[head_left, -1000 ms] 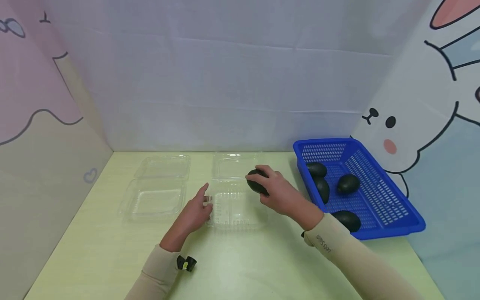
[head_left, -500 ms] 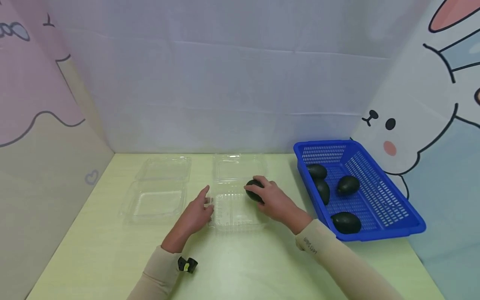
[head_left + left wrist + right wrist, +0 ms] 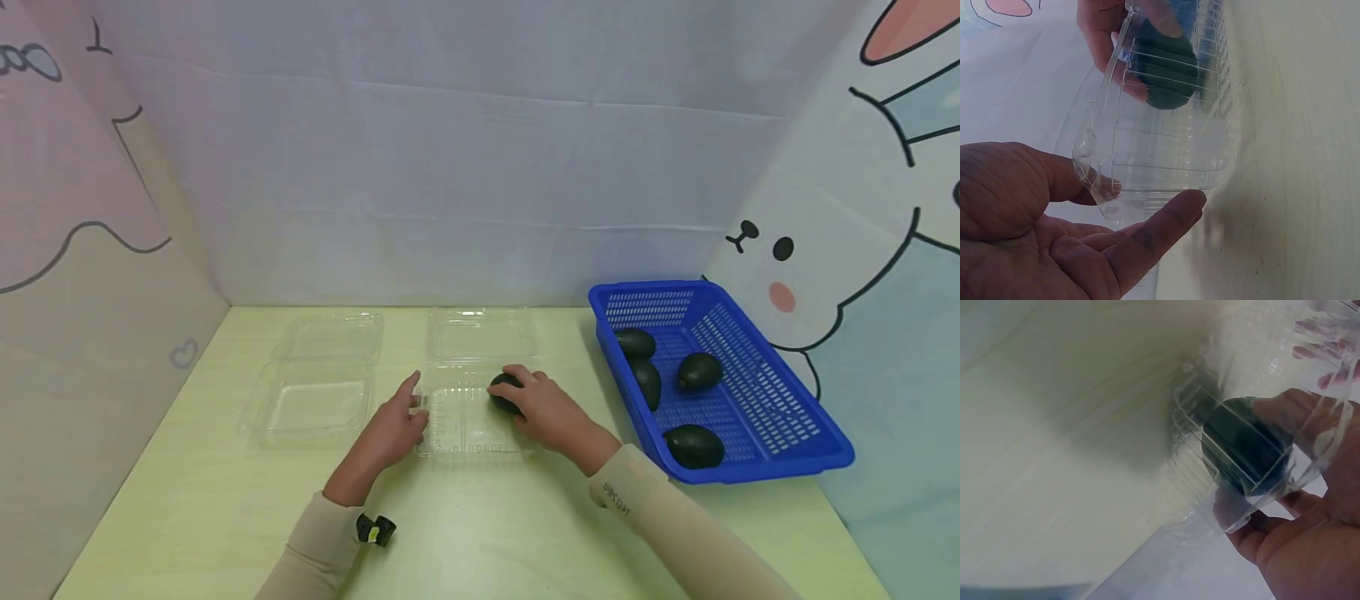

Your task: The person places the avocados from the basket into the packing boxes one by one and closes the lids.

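Note:
My right hand point(image 3: 551, 410) grips a dark green avocado point(image 3: 506, 393) inside the right half of a clear hinged plastic container point(image 3: 465, 446). In the right wrist view, the avocado point(image 3: 1244, 447) shows through the ribbed plastic wall, with thumb and fingers round it. My left hand point(image 3: 386, 429) holds the left end of the same container. Seen from the left wrist, its thumb lies at the rim and its fingers point(image 3: 1169, 219) reach along the outer wall below. The container's lid point(image 3: 480, 335) lies folded back behind the base.
A second clear container point(image 3: 318, 407) stands open at the left, its lid point(image 3: 330, 337) also folded back. On the right, a blue plastic basket point(image 3: 757, 454) holds several avocados point(image 3: 695, 446). Cloth walls point(image 3: 465, 167) border the table at the back and sides.
My right hand has lowered the avocado from above the container into its right half. My left hand has stayed at the container's left end.

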A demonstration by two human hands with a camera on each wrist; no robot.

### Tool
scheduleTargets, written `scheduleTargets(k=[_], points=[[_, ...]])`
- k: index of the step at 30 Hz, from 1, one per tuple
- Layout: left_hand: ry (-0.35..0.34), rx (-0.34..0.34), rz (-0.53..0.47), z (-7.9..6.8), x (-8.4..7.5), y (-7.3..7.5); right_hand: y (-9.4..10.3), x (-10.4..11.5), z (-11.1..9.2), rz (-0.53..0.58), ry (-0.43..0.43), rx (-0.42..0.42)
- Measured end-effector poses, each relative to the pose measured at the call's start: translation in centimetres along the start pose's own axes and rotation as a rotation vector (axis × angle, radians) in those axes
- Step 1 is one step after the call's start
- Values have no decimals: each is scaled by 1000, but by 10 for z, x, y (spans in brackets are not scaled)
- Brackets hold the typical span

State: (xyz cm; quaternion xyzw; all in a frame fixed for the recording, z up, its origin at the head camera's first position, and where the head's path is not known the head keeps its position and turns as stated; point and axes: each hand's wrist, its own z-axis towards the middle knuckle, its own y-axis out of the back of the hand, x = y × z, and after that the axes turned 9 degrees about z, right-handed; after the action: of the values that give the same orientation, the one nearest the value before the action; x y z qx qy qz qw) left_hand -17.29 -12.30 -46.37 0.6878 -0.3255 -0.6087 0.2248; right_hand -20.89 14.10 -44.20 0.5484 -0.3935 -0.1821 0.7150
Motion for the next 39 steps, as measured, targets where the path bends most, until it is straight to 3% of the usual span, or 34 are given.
scheduleTargets(k=[17,31,39], points=[[-4,1,-14,-2,-2,2,20,13,-9,-27,18,-20],[-22,-7,-6,-2,1,1,59,17,-31,-59,74,-131],[-17,-6,4,-3,1,1,86,5,-44,-57,11,-170]])
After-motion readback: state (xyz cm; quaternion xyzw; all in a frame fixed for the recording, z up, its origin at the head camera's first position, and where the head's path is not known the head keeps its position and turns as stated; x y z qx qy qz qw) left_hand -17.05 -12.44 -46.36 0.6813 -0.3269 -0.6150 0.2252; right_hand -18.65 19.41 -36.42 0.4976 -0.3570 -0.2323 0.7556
